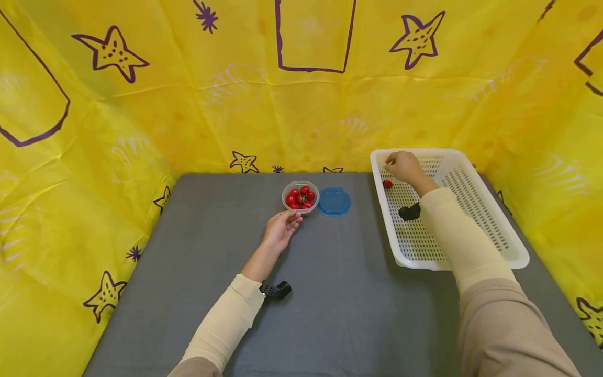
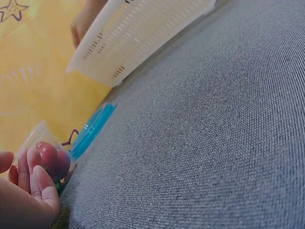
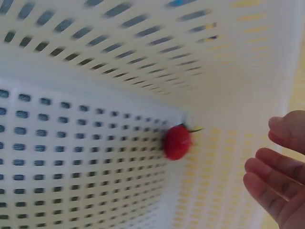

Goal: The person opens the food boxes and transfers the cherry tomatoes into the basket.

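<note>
In the head view, a small clear container (image 1: 286,203) holds several red cherry tomatoes (image 1: 300,198). My left hand (image 1: 281,230) is at its near side, with fingertips on the rim, appearing to pinch it. The left wrist view shows those fingers (image 2: 35,174) against the container wall, though the exact contact is partly hidden. My right hand (image 1: 405,166) is over the far left corner of a white perforated basket (image 1: 398,246). Nothing shows between its fingers (image 3: 271,174) in the right wrist view. Below it, one cherry tomato (image 3: 177,142) with a green stem lies in the basket's corner.
A blue lid (image 1: 334,201) lies on the grey table (image 1: 339,293), just right of the container. The basket takes up the table's right side. Yellow patterned cloth (image 1: 301,120) stands behind and along both sides.
</note>
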Available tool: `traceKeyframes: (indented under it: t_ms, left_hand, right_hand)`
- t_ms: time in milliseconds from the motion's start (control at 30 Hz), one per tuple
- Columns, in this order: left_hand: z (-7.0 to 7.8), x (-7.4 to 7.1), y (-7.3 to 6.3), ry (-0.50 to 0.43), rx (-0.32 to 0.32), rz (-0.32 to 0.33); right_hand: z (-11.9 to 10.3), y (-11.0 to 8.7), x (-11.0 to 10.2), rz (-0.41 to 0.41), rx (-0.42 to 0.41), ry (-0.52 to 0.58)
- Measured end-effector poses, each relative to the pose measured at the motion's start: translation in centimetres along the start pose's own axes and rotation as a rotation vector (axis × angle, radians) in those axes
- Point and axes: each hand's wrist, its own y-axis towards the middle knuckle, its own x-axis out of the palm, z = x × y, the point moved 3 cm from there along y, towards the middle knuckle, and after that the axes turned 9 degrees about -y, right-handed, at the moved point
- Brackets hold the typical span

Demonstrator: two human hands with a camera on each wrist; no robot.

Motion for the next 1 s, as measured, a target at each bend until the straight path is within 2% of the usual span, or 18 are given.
traceKeyframes:
  t_ms: [233, 467, 1000]
  left_hand:
    - [0.2, 0.2, -0.1, 0.005, 0.009, -0.001]
    - [0.1, 0.2, -0.3, 0.008, 0.005, 0.015]
    - [0.1, 0.0, -0.1, 0.008, 0.007, 0.011]
  right_hand:
    - [-2.8, 0.2, -2.0, 0.024, -0.074, 0.021]
    - [-6.6, -0.1, -2.6, 0.012, -0.156, 0.027]
    - [-13.3, 0.1, 0.3, -0.048, -0.349, 0.057]
